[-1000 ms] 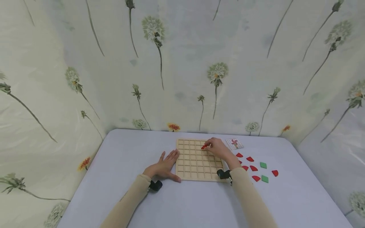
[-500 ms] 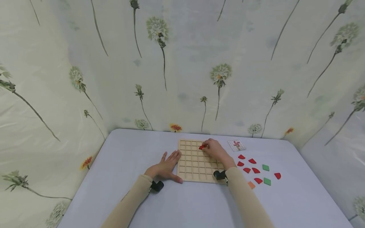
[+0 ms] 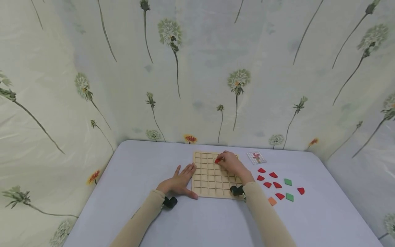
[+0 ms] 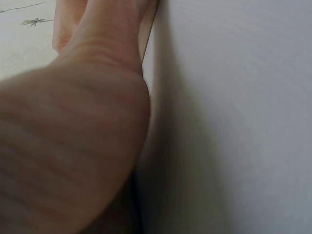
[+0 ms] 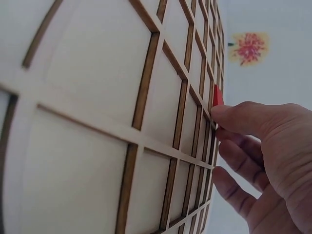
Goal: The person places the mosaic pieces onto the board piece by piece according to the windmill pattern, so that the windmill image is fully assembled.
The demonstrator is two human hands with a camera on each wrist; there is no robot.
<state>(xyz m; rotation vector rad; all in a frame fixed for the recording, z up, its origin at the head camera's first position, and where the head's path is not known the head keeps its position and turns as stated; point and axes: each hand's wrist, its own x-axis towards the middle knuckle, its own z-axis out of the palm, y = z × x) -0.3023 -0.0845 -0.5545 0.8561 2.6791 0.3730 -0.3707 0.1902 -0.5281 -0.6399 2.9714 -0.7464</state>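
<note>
A wooden grid board (image 3: 213, 178) with square compartments lies flat on the table. My left hand (image 3: 179, 181) is spread along the board's left edge, its fingers straight and touching the rim; the left wrist view shows mostly the hand's side. Between thumb and fingers, my right hand (image 3: 231, 163) pinches a red quarter-circle tile (image 3: 217, 160) over the board's upper part. In the right wrist view the red tile (image 5: 217, 95) shows at the thumb tip, close against the grid; whether it sits inside a compartment I cannot tell. The fingers hide part of it.
Right of the board lie several loose red quarter-circle tiles (image 3: 277, 185), two green square tiles (image 3: 288, 181) and an orange tile (image 3: 272, 201). A small pattern card (image 3: 256, 157) rests behind them. A flower-printed curtain (image 3: 197, 85) stands behind the white table (image 3: 139, 161).
My right hand has shifted slightly left over the board with the red tile. The orange tile has come into view from behind the right forearm. My left hand stays at the board's edge.
</note>
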